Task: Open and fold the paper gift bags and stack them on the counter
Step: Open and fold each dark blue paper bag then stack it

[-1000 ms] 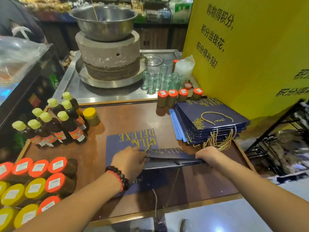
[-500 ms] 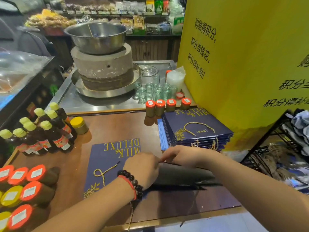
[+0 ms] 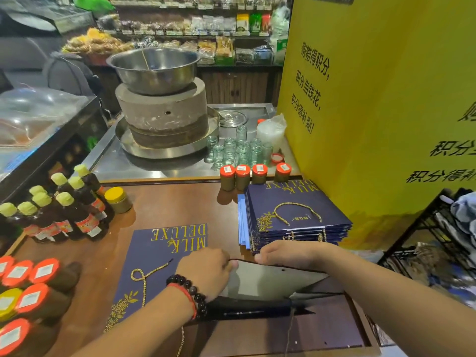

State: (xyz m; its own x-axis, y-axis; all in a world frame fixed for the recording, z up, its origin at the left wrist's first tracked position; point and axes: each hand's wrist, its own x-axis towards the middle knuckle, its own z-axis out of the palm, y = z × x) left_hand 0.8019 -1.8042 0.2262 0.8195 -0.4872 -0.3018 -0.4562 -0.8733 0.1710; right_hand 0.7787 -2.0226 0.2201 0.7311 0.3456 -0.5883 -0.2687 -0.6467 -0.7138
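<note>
Head view shows both hands low on the wooden surface (image 3: 164,204), working on one navy paper bag (image 3: 159,256) that lies flat with its gold "MILK DELUXE" lettering facing away from the person. The left hand (image 3: 206,271), with a dark bead bracelet (image 3: 190,295) and a red cord at the wrist, has its fingers curled around the raised edge at the bag's open mouth. The right hand (image 3: 286,253) grips the same raised edge just beside it, fingers curled over the top, so the pale grey inside of the bag (image 3: 260,282) shows between and below the two hands. A gold cord handle (image 3: 144,276) loops across the flat front of the bag.

Just beyond the right hand sits a stack of folded navy bags (image 3: 296,215), its top bag showing the same gold print and a gold cord. Behind the stack stand four small jars with orange lids (image 3: 255,173), and further back a cluster of small clear glasses (image 3: 237,150) on a metal tray. A stone mill (image 3: 162,117) carries a metal bowl (image 3: 154,68). Dark bottles with yellow-green caps (image 3: 64,210) stand to the left, with a yellow-lidded jar (image 3: 117,199) beside them, and bottles with orange and yellow caps (image 3: 25,287) lie at the near left. A yellow panel (image 3: 386,99) with black characters rises on the right.
</note>
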